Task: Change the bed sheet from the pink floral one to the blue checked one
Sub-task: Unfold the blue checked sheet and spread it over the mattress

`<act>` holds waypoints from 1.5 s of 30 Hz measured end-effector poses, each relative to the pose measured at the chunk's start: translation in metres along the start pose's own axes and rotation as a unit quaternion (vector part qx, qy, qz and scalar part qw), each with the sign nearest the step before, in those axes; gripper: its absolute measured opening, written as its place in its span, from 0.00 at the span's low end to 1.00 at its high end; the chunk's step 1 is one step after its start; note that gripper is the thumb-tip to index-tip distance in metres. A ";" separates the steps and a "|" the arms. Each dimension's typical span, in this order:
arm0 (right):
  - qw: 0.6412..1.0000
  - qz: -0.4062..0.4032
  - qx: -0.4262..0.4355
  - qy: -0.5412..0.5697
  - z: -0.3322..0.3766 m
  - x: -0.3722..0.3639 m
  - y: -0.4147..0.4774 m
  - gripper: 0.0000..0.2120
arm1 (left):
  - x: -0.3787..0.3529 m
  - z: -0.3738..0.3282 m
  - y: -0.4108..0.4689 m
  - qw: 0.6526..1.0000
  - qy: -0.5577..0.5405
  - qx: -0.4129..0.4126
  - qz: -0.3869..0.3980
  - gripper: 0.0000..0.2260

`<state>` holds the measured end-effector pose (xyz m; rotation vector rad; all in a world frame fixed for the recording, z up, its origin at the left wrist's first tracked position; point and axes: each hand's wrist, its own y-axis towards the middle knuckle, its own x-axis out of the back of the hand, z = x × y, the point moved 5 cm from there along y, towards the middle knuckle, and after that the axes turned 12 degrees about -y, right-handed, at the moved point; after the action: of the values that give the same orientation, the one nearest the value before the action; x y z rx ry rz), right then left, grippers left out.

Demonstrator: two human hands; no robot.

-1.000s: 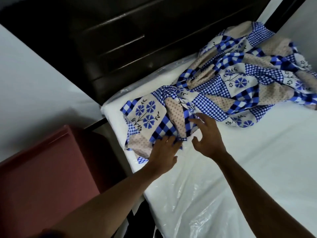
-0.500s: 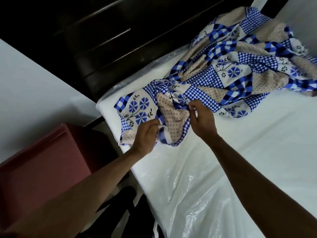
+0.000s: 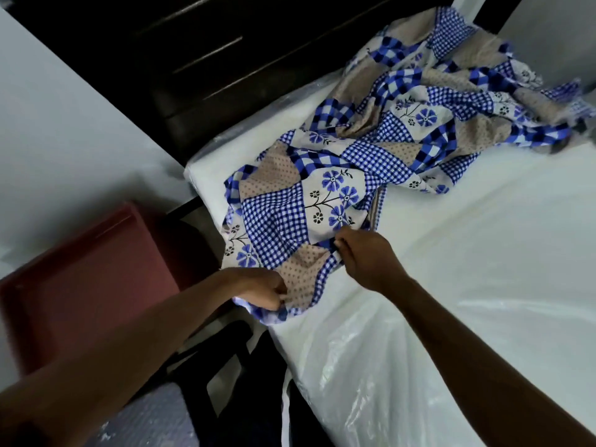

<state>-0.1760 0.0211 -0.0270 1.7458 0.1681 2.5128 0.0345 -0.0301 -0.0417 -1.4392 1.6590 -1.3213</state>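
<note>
The blue checked sheet (image 3: 380, 150), a patchwork of blue checks, blue flowers and beige dotted squares, lies crumpled across the head end of the white plastic-wrapped mattress (image 3: 467, 259). Its near part is spread over the mattress's left edge. My left hand (image 3: 261, 291) grips the sheet's lower corner at that edge. My right hand (image 3: 364, 256) pinches the sheet's hem a little to the right, over the mattress. No pink floral sheet is in view.
A dark wooden headboard (image 3: 225, 50) runs along the far side. A red plastic stool (image 3: 80, 279) stands on the floor to the left of the bed. Dark objects lie on the floor beside the mattress's near left edge.
Both hands went from reaching open towards the sheet to gripping its edge. They have drawn the near part out flatter and towards me, the left hand now lower at the mattress edge.
</note>
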 end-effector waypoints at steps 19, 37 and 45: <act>0.989 0.127 -0.010 -0.074 -0.044 0.005 -0.051 0.17 | 0.017 -0.089 -0.020 0.854 -0.153 -0.245 -0.433 0.20; 0.979 0.126 -0.111 -0.118 -0.036 0.002 -0.130 0.18 | -0.012 -0.157 0.059 0.921 -0.004 -0.287 -0.265 0.15; 0.856 0.240 -0.374 0.265 -0.103 -0.020 -0.165 0.14 | 0.010 -0.273 0.119 0.817 0.273 -0.409 -0.301 0.25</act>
<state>-0.2652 0.1771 -0.1035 0.8266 -1.1881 2.7097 -0.2562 0.0360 -0.0541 -2.4026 2.4678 -1.5136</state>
